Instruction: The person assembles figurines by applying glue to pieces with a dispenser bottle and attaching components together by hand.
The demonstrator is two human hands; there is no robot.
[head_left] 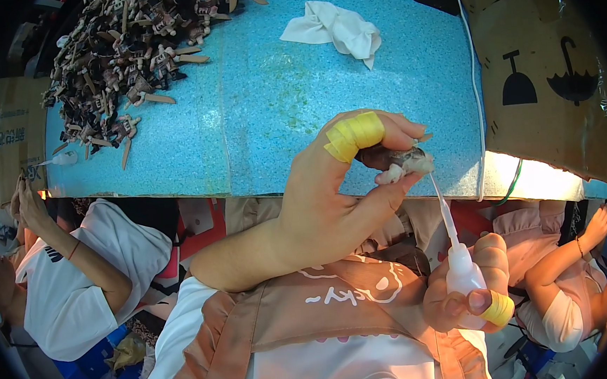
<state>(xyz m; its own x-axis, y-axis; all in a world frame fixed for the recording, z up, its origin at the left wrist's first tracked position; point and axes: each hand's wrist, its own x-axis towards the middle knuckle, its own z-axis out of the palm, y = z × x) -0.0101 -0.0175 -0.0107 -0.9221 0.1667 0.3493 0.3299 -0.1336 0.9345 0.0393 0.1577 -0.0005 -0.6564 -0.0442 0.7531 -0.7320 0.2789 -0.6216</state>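
Observation:
Above the table's near edge, my left hand (318, 195) pinches a small figurine (407, 164) between thumb and fingers. The figurine has dark and pale parts, and my fingers hide some of it. Yellow tape wraps one finger of that hand. My right hand (493, 264), with yellow tape on a digit too, is closed around a white squeeze bottle (464, 275). The bottle's long thin nozzle points up, its tip at the figurine's right side; whether it touches cannot be told.
Many similar figurines (119, 68), some with flat tan sticks, lie heaped at the far left of the blue table (257, 136). A crumpled white cloth (338, 31) lies farther back. Cardboard (546, 130) and a white cable (476, 86) border the right. Co-workers sit on both sides.

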